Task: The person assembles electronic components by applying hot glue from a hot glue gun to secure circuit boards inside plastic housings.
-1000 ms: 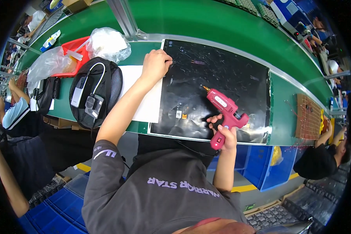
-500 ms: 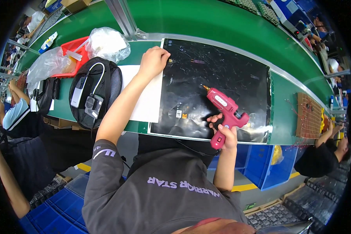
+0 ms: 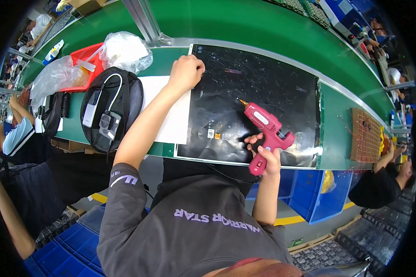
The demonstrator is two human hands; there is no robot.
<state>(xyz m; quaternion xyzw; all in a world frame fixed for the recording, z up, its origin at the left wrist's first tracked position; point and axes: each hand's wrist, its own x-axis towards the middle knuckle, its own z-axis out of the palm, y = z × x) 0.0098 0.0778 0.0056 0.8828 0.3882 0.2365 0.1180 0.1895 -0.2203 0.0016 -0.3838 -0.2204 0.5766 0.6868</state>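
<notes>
My right hand (image 3: pixel 268 159) is wrapped round the handle of a dark pink hot glue gun (image 3: pixel 262 116). The gun is over the near right half of a black mat (image 3: pixel 259 74), its brass-coloured nozzle pointing to the far left. At the mat's far left corner rests my left hand (image 3: pixel 186 74), its fingers curled inward and bent down toward the surface. Whatever may be in those fingers is hidden. Thin, pale glue strands are scattered over the mat. White paper (image 3: pixel 173 111) lies under my left forearm, beside the mat.
On the left are a black mesh bag (image 3: pixel 135 99) with white devices on it, a red tray (image 3: pixel 81 83) and plastic bags (image 3: pixel 125 51). A brown board with red wires (image 3: pixel 365 134) sits at the right. Blue bins (image 3: pixel 326 196) stand below the table; other people work on both sides.
My left hand has shifted slightly right onto the mat's corner, its fingers turned further down. The glue gun in my right hand has barely moved.
</notes>
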